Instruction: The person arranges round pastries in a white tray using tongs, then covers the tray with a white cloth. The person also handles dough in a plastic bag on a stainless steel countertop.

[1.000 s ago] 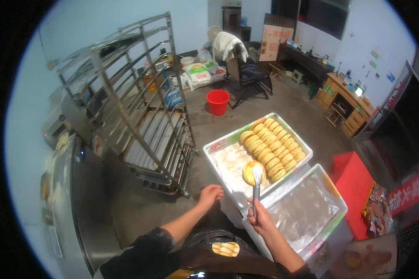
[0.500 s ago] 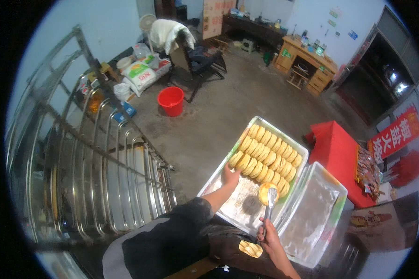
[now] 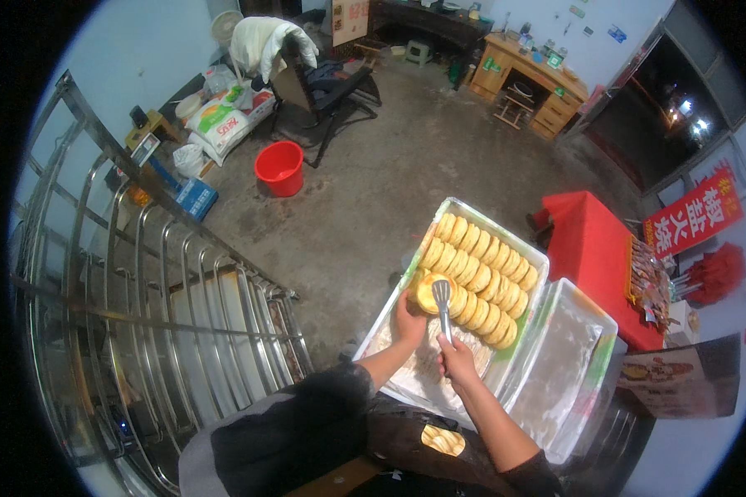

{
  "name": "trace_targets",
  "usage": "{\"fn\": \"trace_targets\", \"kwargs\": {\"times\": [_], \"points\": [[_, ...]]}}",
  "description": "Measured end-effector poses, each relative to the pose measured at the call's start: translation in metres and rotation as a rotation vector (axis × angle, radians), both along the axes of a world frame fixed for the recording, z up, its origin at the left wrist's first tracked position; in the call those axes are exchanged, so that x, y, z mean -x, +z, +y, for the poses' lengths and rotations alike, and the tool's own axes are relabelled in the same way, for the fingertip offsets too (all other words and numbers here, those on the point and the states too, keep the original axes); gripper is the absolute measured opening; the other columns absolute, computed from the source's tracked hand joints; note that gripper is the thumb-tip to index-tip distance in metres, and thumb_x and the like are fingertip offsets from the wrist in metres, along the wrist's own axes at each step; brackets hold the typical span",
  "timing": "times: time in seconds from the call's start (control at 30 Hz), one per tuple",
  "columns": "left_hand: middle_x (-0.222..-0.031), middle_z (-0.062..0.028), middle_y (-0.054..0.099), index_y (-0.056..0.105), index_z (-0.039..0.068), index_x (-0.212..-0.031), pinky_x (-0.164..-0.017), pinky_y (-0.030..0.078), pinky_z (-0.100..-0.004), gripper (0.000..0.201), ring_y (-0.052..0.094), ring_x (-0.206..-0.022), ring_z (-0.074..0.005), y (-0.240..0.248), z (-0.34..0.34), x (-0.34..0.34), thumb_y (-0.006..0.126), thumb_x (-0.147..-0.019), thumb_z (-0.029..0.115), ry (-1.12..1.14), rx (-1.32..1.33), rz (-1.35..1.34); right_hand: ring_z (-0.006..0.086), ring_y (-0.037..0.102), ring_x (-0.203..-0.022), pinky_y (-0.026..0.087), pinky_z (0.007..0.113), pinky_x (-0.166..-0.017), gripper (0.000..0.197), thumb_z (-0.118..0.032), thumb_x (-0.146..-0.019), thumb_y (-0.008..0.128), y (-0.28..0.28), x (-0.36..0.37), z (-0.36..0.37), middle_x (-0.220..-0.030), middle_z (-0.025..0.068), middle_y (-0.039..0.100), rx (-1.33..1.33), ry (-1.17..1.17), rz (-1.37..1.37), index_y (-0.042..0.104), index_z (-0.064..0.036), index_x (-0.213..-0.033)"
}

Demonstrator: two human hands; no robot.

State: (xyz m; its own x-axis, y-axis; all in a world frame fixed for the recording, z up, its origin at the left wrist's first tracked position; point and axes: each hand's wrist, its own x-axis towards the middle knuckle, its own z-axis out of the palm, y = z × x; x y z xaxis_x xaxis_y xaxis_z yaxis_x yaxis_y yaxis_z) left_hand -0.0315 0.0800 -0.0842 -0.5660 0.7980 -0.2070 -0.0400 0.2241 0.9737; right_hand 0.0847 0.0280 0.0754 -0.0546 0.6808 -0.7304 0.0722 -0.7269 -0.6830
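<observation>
My right hand (image 3: 457, 362) grips the handle of metal tongs (image 3: 443, 305). Their slotted head lies over a round golden flatbread (image 3: 427, 291) at the near left of the packed rows. Against that same flatbread my left hand (image 3: 409, 321) is curled, its fingertips partly hidden by the bread. Several rows of flatbreads (image 3: 481, 263) stand on edge, pressed together, in the far part of a white lined box (image 3: 373, 335). Bare crumpled lining shows in the box's near part.
Beside the box on the right is a second white lined box (image 3: 555, 364). A red-covered table (image 3: 584, 248) stands beyond it. A metal rack (image 3: 166, 306) with trays fills the left. Farther off are a red bucket (image 3: 280, 170), a folding chair (image 3: 302, 91) and a wooden desk (image 3: 522, 79).
The tongs and my right hand have moved left and farther away, bringing a flatbread from the near right of the rows to my left hand. The view has shifted slightly.
</observation>
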Motion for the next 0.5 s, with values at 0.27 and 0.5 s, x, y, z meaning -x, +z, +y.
{"fn": "trace_targets", "kwargs": {"times": [0.27,0.5], "points": [[-0.135,-0.0153,0.068,0.056,0.007,-0.143,-0.107,0.045,-0.0395,0.051,0.062,-0.128,-0.0293,0.0,0.006,0.013,0.067,-0.096,0.023,-0.003,0.103,-0.153,0.0106,0.048,-0.046,0.039,0.026,-0.043,0.03,-0.041,-0.104,0.064,-0.01,0.017,0.006,-0.065,-0.0014,0.054,0.038,0.009,0.117,0.062,-0.0115,-0.11],[-0.13,-0.0114,0.066,0.051,0.002,-0.146,-0.097,0.051,-0.0331,0.056,0.063,-0.119,-0.0223,-0.015,0.007,0.008,0.06,-0.091,0.009,0.105,0.066,-0.512,0.0106,0.047,-0.048,0.039,0.026,-0.045,0.031,-0.04,-0.104,0.064,0.014,-0.077,-0.072,-0.066,-0.001,0.056,0.074,-0.047,-0.007,0.063,-0.0095,-0.111]]}}
